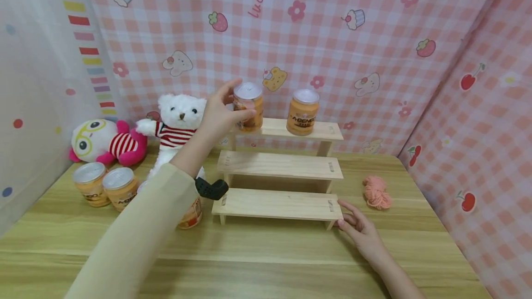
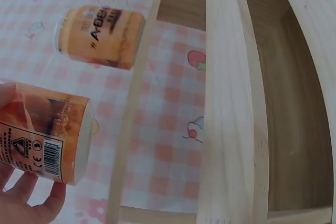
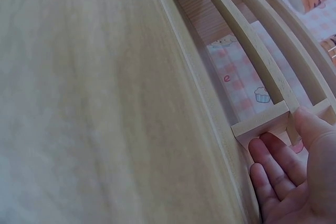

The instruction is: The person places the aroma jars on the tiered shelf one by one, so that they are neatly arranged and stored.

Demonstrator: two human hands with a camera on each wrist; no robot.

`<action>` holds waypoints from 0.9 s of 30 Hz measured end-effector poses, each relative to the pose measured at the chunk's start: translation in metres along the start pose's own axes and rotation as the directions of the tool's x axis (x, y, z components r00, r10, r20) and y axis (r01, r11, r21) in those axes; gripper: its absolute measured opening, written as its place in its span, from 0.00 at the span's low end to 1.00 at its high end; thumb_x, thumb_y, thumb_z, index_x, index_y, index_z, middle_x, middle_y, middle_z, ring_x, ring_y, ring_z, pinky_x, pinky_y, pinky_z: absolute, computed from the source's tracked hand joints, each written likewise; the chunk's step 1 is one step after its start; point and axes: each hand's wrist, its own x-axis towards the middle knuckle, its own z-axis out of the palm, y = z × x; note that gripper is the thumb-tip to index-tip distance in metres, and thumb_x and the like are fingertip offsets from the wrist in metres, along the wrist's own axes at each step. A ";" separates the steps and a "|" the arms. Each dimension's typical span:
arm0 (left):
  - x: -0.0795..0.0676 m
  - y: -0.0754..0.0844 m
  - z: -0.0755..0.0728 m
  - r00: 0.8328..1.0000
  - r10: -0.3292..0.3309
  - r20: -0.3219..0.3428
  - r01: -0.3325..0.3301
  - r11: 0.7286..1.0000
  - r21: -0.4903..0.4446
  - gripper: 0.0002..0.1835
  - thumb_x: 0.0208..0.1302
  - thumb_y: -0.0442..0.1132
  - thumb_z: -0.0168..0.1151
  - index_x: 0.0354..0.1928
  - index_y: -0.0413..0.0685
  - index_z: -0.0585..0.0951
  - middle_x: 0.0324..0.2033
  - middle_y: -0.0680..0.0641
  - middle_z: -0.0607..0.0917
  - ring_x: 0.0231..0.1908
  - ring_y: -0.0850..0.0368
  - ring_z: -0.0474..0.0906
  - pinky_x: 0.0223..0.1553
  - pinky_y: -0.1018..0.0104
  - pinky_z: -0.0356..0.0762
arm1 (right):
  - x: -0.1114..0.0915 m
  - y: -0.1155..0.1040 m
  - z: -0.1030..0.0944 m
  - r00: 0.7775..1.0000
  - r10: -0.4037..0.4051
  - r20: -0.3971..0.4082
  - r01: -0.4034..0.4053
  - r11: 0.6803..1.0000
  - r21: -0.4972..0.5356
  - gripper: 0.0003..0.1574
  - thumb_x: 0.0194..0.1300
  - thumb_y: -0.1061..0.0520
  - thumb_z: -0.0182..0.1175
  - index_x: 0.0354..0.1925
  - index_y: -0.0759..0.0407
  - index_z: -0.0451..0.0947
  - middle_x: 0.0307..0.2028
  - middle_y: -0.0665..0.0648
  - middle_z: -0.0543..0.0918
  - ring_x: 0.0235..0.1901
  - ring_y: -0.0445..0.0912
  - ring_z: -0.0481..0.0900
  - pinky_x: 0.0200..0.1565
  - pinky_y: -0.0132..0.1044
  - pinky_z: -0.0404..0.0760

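My left hand (image 1: pixel 220 113) grips an orange canister (image 1: pixel 248 113) with a silvery lid, thumb across its front. In the left wrist view that canister (image 2: pixel 44 129) hangs near the left end of the top board, with a gap beneath its base. Another orange canister (image 1: pixel 302 112) stands to its right on the top board of the three-tier wooden stand (image 1: pixel 279 165). My right hand (image 1: pixel 363 234) holds the right end of the lowest tier; in the right wrist view its thumb lies on the edge and its fingertips (image 3: pixel 257 148) are against the leg.
Several more orange canisters (image 1: pixel 119 187) stand at the left, partly behind my left sleeve (image 1: pixel 137 225). A white teddy bear (image 1: pixel 179 119) and a pink plush toy (image 1: pixel 124 144) are behind them. Pink yarn (image 1: pixel 376 193) lies right of the stand. A checked curtain (image 1: pixel 291 36) hangs behind.
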 end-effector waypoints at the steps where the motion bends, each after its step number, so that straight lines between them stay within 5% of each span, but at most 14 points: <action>1: 0.002 -0.002 0.002 1.000 -0.005 -0.002 0.005 1.000 -0.001 0.43 0.51 0.36 0.75 0.70 0.53 0.66 0.57 0.46 0.73 0.56 0.54 0.69 0.52 0.60 0.72 | 0.000 0.000 0.000 1.000 0.005 0.001 -0.005 1.000 -0.001 0.33 0.70 0.65 0.54 0.69 0.70 0.56 0.53 0.78 0.73 0.48 0.37 0.78 0.47 0.29 0.78; 11: 0.015 -0.011 0.016 0.999 -0.026 -0.026 0.027 0.999 0.042 0.43 0.51 0.39 0.75 0.70 0.51 0.66 0.58 0.46 0.74 0.56 0.55 0.70 0.53 0.62 0.72 | 0.000 -0.002 0.000 1.000 0.013 -0.001 -0.013 1.000 0.002 0.33 0.70 0.64 0.54 0.69 0.70 0.57 0.54 0.78 0.73 0.48 0.37 0.78 0.47 0.30 0.78; 27: 0.016 -0.013 0.022 0.998 -0.049 0.037 0.047 0.997 0.060 0.44 0.55 0.40 0.73 0.72 0.51 0.61 0.62 0.43 0.70 0.59 0.50 0.67 0.56 0.58 0.70 | 0.000 -0.002 0.000 1.000 0.008 0.004 -0.008 1.000 0.012 0.33 0.70 0.65 0.53 0.69 0.70 0.56 0.54 0.79 0.72 0.48 0.37 0.78 0.48 0.30 0.78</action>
